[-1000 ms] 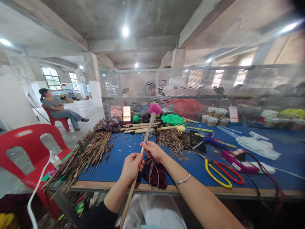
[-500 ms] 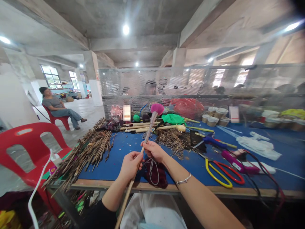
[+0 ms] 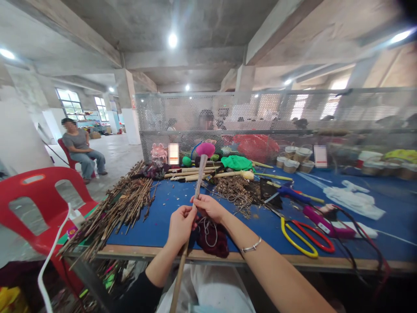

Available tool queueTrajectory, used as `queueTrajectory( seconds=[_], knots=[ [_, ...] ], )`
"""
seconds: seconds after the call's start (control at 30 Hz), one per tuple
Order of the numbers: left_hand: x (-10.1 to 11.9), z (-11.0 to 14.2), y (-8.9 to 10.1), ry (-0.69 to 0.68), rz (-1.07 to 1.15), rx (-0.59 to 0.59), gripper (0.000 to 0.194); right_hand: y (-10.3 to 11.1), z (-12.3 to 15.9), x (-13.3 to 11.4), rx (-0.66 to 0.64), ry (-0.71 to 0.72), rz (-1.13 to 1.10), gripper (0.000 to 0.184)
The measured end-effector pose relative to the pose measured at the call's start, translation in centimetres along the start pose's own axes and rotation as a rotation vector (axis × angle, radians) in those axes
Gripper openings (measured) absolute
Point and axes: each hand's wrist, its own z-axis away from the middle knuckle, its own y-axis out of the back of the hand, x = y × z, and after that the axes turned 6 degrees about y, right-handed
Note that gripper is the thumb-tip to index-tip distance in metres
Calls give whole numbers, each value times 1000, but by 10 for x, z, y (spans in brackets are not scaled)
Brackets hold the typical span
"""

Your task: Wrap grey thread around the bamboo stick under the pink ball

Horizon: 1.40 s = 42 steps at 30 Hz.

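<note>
A long wooden stick (image 3: 178,282) slants up from my lap through both hands. A round magenta head (image 3: 205,150) tops it, with pale, whitish wrapping (image 3: 200,176) running down from the head. My left hand (image 3: 181,226) is closed round the stick near the table edge. Just above and to the right, my right hand (image 3: 208,208) pinches the lower end of the wrapped part. Below my right hand lies a dark maroon cloth bundle (image 3: 213,241) with a loop of grey cord (image 3: 211,230) on it.
Thin brown twigs (image 3: 127,198) are heaped at the left. Yellow-and-red-handled scissors (image 3: 306,237), a blue-handled tool (image 3: 293,193) and a purple device (image 3: 329,224) lie at the right. Behind are green cloth (image 3: 237,162), paper cups (image 3: 298,156) and a perforated screen (image 3: 169,113). A person (image 3: 80,145) sits at far left.
The stick stands more upright, its magenta head having shifted left. My hands stay close together on it. The seated person has turned and lowered the crossed leg.
</note>
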Motion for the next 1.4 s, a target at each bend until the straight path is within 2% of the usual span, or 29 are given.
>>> queueTrajectory(
  seconds=[0.1, 0.2, 0.37, 0.43, 0.53, 0.6, 0.67, 0.73, 0.83, 0.93, 1.1, 1.2, 1.27, 1.4],
  knots=[
    [1, 0, 1, 76, 141, -74, 37, -1, 2, -3, -25, -7, -29, 44],
    [0, 0, 2, 127, 150, -98, 39, -2, 2, -2, 32, 17, 12, 40],
    [-5, 0, 0, -50, 46, 67, 31, 0, 0, 2, 151, 65, 34, 41],
    [-6, 0, 0, -31, 67, 46, 31, 1, 0, 2, 131, 52, 31, 40],
    [-4, 0, 4, 88, 162, -50, 37, 1, 1, 0, 51, 14, -20, 41],
    [-2, -2, 7, 121, 177, -92, 41, 2, 2, 0, 4, -3, -55, 42],
    [-1, -3, 7, 144, 180, -122, 44, 2, 3, 0, 4, -11, -44, 41],
    [-1, -3, 5, 144, 182, -118, 43, 2, 3, 0, 45, -15, 1, 41],
    [-3, -2, 0, 79, 169, -46, 40, 2, 2, 0, 107, -2, 60, 44],
    [-4, 0, -2, 47, 141, -12, 36, 0, 1, 1, 111, 43, 88, 45],
    [0, -1, 6, 132, 185, -52, 42, -3, 0, 0, -1, 35, 73, 44],
    [1, -2, 7, 197, 186, -112, 46, -1, 0, 2, 23, 15, 78, 42],
    [-1, -2, 5, 182, 159, -103, 45, 2, -1, 5, 73, 15, 100, 41],
    [-7, -2, -1, 48, 118, 7, 40, 5, -3, 10, 146, 73, 141, 40]
  ],
)
